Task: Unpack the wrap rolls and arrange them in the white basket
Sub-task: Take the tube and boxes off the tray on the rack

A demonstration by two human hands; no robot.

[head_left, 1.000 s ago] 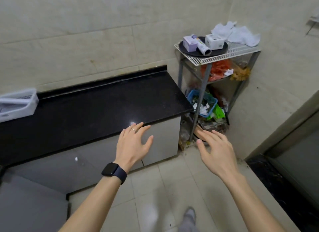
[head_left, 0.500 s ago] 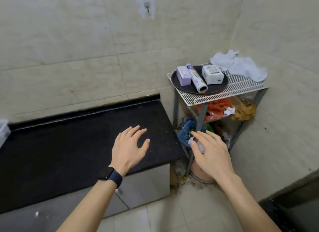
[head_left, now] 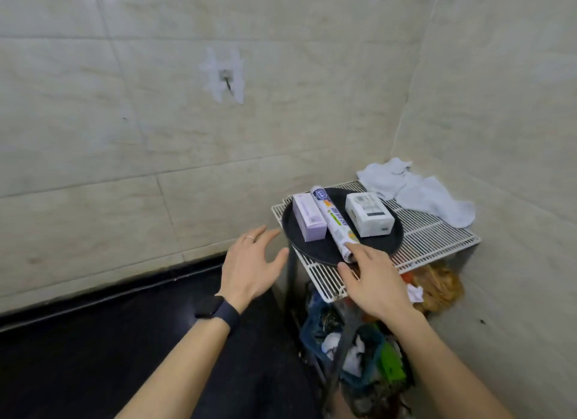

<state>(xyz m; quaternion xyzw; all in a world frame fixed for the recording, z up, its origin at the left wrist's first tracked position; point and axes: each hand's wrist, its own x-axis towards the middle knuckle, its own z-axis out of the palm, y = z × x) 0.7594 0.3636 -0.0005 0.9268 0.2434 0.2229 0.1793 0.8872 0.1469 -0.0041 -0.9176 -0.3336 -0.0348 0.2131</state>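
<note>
Fingers point(head_left: 359, 251) of the right hand point(head_left: 373, 281), spread and empty, touch the near end of a wrap roll point(head_left: 335, 223) lying on a black tray point(head_left: 315, 247), likely to lift it. Left hand point(head_left: 249, 262) hovers open nearby.

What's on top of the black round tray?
On the black round tray: a lilac box, a printed wrap roll and a white box. The right hand covers the roll's near end and the tray rim there.

Roll's point(head_left: 335, 223) near end hidden under right fingers point(head_left: 359, 252); label print blurred; lower shelf clutter point(head_left: 359, 350) below them unreadable.
</note>
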